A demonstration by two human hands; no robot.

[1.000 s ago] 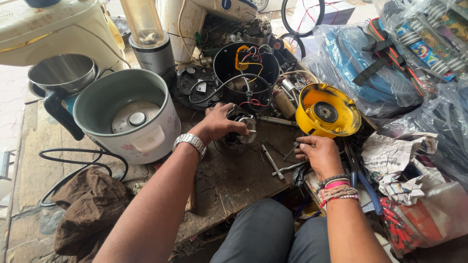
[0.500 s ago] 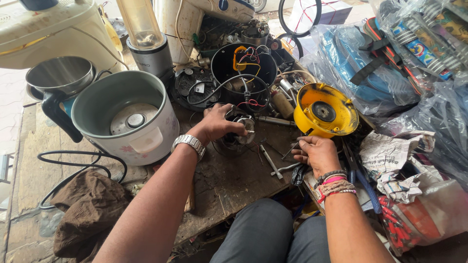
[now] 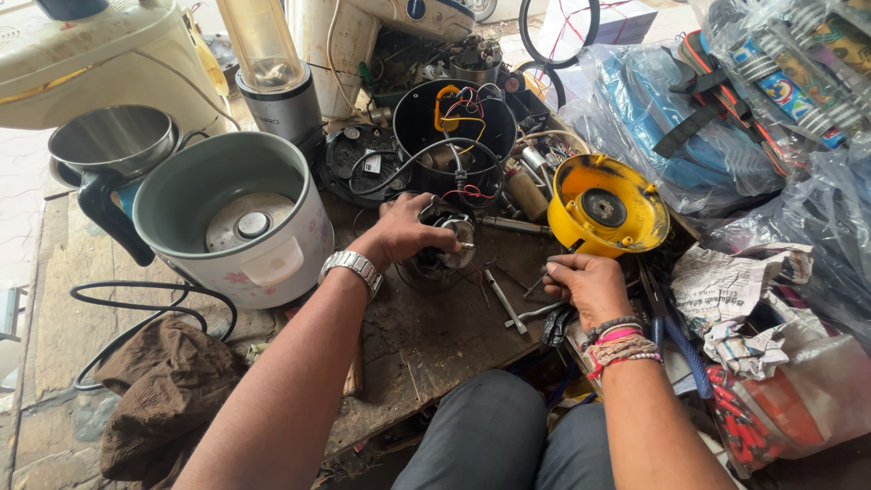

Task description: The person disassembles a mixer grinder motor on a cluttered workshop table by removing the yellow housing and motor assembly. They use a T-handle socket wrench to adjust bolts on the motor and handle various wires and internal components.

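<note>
Gripping a small electric motor (image 3: 442,243) from its left side, the left hand (image 3: 405,230) has fingers curled over the top of the dark round body, which sits on the worn wooden workbench (image 3: 426,336) just in front of an open black appliance housing (image 3: 451,127) with coloured wires. Right hand (image 3: 590,286) rests on the bench below a yellow round base (image 3: 606,207), fingers closed on a thin metal tool (image 3: 541,282) whose type is too small to tell. A screwdriver (image 3: 504,302) lies on the bench between the hands. Left of the motor stands a white rice cooker (image 3: 234,218), lid off, with a steel kettle (image 3: 111,145) behind it. A brown cloth (image 3: 154,399) lies near the bench's left edge.
</note>
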